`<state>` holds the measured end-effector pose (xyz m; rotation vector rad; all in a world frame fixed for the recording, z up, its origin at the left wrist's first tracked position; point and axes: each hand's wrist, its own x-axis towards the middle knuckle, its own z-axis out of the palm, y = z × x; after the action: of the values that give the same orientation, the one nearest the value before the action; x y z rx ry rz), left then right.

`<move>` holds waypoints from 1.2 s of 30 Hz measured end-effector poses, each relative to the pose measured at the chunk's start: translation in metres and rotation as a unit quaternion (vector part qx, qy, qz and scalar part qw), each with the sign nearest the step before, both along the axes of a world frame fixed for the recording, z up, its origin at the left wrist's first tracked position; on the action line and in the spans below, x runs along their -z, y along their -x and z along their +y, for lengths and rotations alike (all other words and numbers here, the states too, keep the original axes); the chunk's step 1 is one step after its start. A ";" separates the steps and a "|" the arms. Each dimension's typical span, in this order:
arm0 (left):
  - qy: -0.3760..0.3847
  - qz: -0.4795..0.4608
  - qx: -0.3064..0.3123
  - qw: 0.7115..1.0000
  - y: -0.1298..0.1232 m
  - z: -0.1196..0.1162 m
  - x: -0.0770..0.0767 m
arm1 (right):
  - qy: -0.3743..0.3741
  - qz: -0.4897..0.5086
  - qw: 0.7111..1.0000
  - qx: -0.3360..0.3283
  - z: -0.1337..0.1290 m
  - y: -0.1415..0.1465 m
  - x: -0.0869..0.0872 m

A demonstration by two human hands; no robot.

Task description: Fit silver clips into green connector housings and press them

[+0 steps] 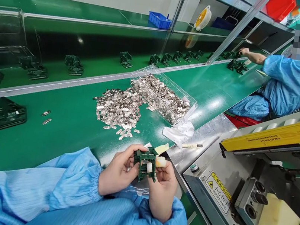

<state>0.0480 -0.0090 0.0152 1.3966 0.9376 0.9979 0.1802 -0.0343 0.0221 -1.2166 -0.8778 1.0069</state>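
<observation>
A dark green plastic frame part (145,161) with an open middle is held up in front of my body, over the bench's near edge. My left hand (120,170) grips its left side with thumb and fingers. My right hand (163,189) is closed on its right side, and a whitish wrap or finger cover (161,162) shows at a fingertip there. Beyond my hands lies a heap of small silvery metal pieces (118,109). More of these pieces fill a clear plastic tray (192,109) that lies beside the heap.
Dark green assemblies (11,114) sit at the left, and several more line the conveyor (97,69) behind a metal rail. A white cloth (179,132) lies near a machine (204,184) with a yellow bar (273,136) at right. A co-worker in blue (292,81) reaches over the bench.
</observation>
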 end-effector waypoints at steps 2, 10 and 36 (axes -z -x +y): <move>-0.009 0.016 -0.009 1.000 0.000 -0.001 -0.001 | 0.002 0.007 1.000 -0.001 0.000 0.001 0.002; -0.022 0.052 -0.010 0.998 0.000 -0.003 -0.004 | 0.023 0.005 1.000 0.014 -0.008 0.004 0.013; 0.030 -0.079 -0.081 0.993 -0.018 0.016 0.015 | -0.016 -0.319 0.948 -0.004 -0.009 -0.005 0.069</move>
<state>0.0662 0.0067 0.0002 1.1862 0.9654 1.1749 0.1857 -0.0437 -0.0472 -1.5415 -1.3907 0.5949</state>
